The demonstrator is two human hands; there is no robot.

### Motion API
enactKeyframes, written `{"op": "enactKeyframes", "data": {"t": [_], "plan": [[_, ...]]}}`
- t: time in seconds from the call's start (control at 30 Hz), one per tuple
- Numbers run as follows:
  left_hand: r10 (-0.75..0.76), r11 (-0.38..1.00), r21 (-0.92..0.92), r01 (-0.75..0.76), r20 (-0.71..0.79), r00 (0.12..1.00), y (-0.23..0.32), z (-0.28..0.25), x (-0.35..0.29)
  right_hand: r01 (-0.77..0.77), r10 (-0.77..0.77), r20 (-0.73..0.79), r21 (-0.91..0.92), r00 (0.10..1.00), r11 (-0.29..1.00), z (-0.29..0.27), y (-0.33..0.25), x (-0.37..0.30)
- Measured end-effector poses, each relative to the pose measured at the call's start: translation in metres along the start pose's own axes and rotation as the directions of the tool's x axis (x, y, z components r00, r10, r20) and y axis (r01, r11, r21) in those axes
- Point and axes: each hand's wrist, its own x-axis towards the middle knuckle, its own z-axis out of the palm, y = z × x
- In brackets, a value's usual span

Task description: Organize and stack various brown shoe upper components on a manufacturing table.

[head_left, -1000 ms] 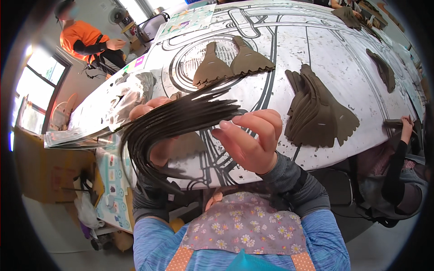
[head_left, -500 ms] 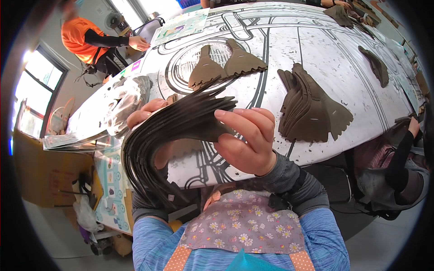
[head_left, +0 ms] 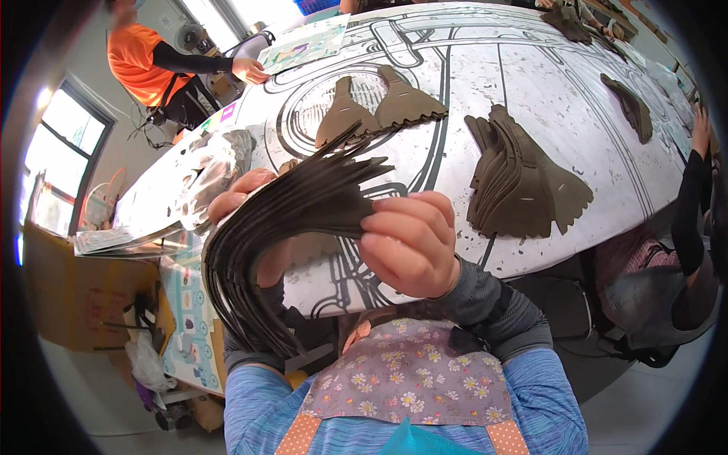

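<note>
A thick stack of thin, dark brown flexible cut pieces (head_left: 265,220) is bent into an arch in front of me. My left hand (head_left: 241,191) grips its outer side, with most of the palm hidden behind the stack. At the narrow, fanned ends, my right hand (head_left: 413,243) pinches some of the layers between curled fingers and thumb. Beyond them on the table lie two flared brown pieces (head_left: 409,102) with scalloped edges and small slits. To the right rests a fanned pile of the same pieces (head_left: 516,182).
The large white table (head_left: 462,76) carries black line drawings and dark crumbs. A crumpled clear plastic bag (head_left: 216,171) lies at its left. Another brown stack (head_left: 628,110) sits far right. A person in orange (head_left: 140,64) stands far left; another person's arm (head_left: 691,205) reaches in at right.
My right fingers have curled closer around the stack's ends. The person in orange has moved slightly right, and the arm at the right now reaches farther up along the table edge.
</note>
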Motion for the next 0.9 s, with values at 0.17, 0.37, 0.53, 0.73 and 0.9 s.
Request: {"op": "enactKeyframes", "data": {"t": [0.17, 0.37, 0.53, 0.73, 0.9], "plan": [[0.035, 0.994, 0.106, -0.038, 0.027, 0.999, 0.0, 0.0, 0.0, -0.243, 0.239, 0.089, 0.03, 0.967, 0.97, -0.007, -0.004, 0.018], [0.081, 0.979, 0.182, -0.087, 0.038, 0.996, 0.006, 0.002, 0.001, -0.217, 0.225, 0.113, -0.076, 0.968, 0.973, -0.01, -0.007, 0.02], [0.089, 0.968, 0.232, -0.1, 0.055, 0.994, 0.003, 0.001, 0.0, -0.158, 0.166, 0.082, -0.095, 0.983, 0.983, -0.012, -0.006, 0.014], [0.139, 0.983, 0.11, -0.148, 0.081, 0.987, 0.002, 0.004, 0.002, -0.173, 0.197, 0.094, -0.224, 0.976, 0.959, -0.014, -0.012, 0.021], [0.097, 0.981, 0.16, -0.109, 0.078, 0.992, 0.002, 0.002, -0.001, -0.163, 0.192, 0.134, -0.203, 0.972, 0.966, -0.012, -0.009, 0.014]]}}
